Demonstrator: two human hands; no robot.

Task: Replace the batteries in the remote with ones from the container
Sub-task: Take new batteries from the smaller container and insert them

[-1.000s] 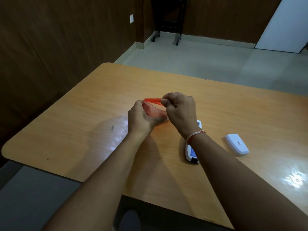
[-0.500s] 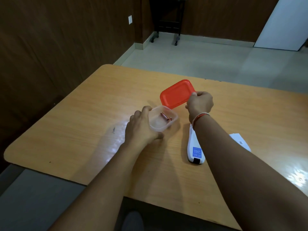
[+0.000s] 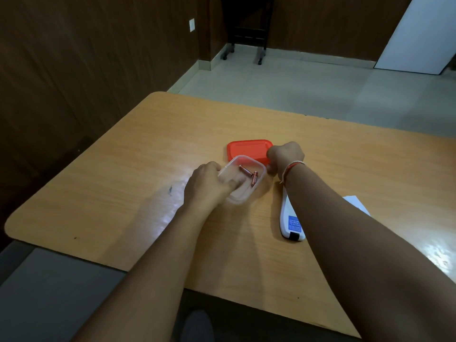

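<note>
A clear plastic container point(image 3: 260, 169) sits mid-table with two copper-coloured batteries point(image 3: 249, 174) lying inside. My left hand point(image 3: 209, 185) grips its near left wall. The orange lid point(image 3: 246, 149) lies flat on the table just behind the container, and my right hand point(image 3: 283, 155) rests on the lid's right edge, fingers curled on it. The white remote point(image 3: 291, 224) lies face down to the right of the container, partly under my right forearm. Its white battery cover point(image 3: 355, 203) peeks out beyond the forearm.
The wooden table point(image 3: 123, 193) has a rounded left corner and a near edge close to my body. A dark wood wall runs along the left. A dark wheeled stand point(image 3: 246, 28) stands across the tiled floor.
My hands pulled the orange lid off the container. My right hand carried the lid back and laid it flat behind the container. The left hand kept hold of the container.
</note>
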